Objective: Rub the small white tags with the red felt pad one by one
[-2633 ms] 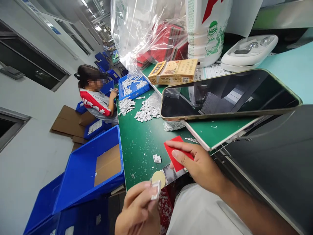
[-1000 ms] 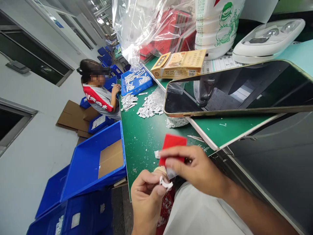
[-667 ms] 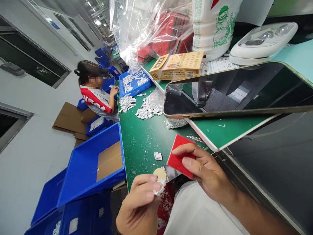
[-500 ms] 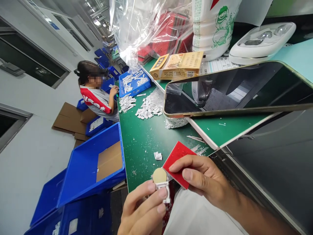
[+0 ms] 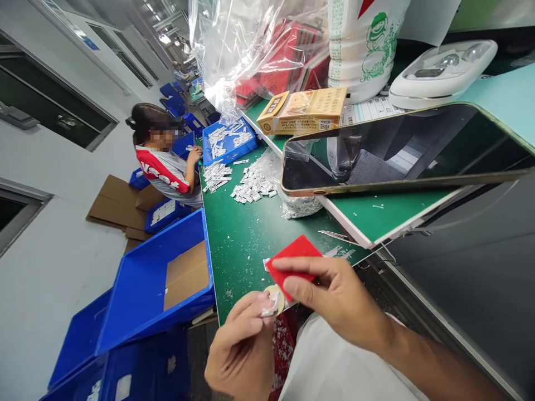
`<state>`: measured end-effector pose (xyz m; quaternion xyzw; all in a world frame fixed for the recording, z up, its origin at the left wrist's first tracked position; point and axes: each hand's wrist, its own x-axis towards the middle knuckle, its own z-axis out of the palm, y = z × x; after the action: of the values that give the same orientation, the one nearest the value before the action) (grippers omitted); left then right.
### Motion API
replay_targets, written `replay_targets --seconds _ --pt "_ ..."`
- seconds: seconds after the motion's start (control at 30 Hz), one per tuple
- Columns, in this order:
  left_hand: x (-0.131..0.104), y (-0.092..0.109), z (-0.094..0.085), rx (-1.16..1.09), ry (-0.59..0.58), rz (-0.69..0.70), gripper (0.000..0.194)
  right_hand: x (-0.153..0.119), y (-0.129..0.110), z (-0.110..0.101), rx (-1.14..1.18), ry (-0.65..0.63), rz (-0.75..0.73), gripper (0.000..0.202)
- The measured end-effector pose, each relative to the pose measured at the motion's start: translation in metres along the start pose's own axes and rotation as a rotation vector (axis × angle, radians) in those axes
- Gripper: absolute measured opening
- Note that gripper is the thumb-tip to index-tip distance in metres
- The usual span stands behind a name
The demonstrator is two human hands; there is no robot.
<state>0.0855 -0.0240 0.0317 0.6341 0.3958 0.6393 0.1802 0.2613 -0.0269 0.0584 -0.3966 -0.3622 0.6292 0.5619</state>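
Observation:
Low in the head view, my left hand [image 5: 242, 348] pinches a small white plastic part [image 5: 271, 306], mostly hidden by the fingertips. A round cream-coloured disc [image 5: 281, 299] shows behind that part. My right hand [image 5: 345, 301] grips a thin red square pad [image 5: 297, 253], with the index finger stretched along its top and the thumb at its lower edge. The pad's lower corner is close to the disc; whether they touch I cannot tell. Just past the pad's left corner, a few white pieces [image 5: 266, 264] lie partly hidden on the green table [image 5: 234, 239].
Heaps of white plastic pieces [image 5: 253, 186] and a blue tray [image 5: 229, 145] are farther up the table. A phone [image 5: 401, 153] leans over a raised shelf at right, near a yellow box [image 5: 305, 111]. A large blue bin [image 5: 137, 301] stands left. A co-worker [image 5: 163, 161] sits beyond.
My left hand has turned the white part, so the disc now sits behind it. The red pad has shifted up and left in my right hand, lying flatter and partly covering the small white pieces.

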Motion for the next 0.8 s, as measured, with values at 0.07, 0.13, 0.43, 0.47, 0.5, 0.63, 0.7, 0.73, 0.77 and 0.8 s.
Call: replay_targets --seconds 0.07,0.13,0.43,0.47,0.5,0.63,0.7,0.73,0.77,0.8 --pt "-0.002 -0.004 0.003 -0.023 0.054 -0.002 0.025 0.004 0.001 -0.001 -0.063 0.128 -0.017 0.035" --pt "-0.003 -0.003 0.006 -0.083 0.126 -0.019 0.026 0.007 0.002 -0.003 -0.088 0.147 -0.025 0.034" --pt "0.012 0.011 0.006 -0.709 -0.089 -0.842 0.029 -0.004 0.004 -0.008 0.014 -0.020 -0.132 0.024" --pt "0.013 0.011 0.005 -0.785 -0.114 -0.936 0.027 -0.005 0.004 -0.009 0.038 -0.037 -0.140 0.024" --pt "0.012 0.011 0.005 -0.843 -0.132 -1.021 0.026 -0.004 0.004 -0.010 0.073 -0.056 -0.143 0.023" --pt "0.006 0.010 0.004 -0.942 -0.185 -1.274 0.028 0.001 -0.001 -0.017 0.172 -0.255 -0.115 0.031" --pt "0.003 0.008 0.003 -0.937 -0.173 -1.374 0.031 0.005 -0.006 -0.024 0.127 -0.493 -0.051 0.038" --pt "0.002 0.008 0.003 -0.931 -0.154 -1.408 0.030 0.007 -0.009 -0.028 0.098 -0.654 -0.028 0.040" --pt "0.002 0.008 0.003 -0.929 -0.136 -1.427 0.029 0.009 -0.010 -0.032 0.081 -0.829 -0.024 0.042" --pt "0.002 0.008 0.003 -0.937 -0.121 -1.427 0.026 0.010 -0.012 -0.035 0.080 -0.988 -0.040 0.044"
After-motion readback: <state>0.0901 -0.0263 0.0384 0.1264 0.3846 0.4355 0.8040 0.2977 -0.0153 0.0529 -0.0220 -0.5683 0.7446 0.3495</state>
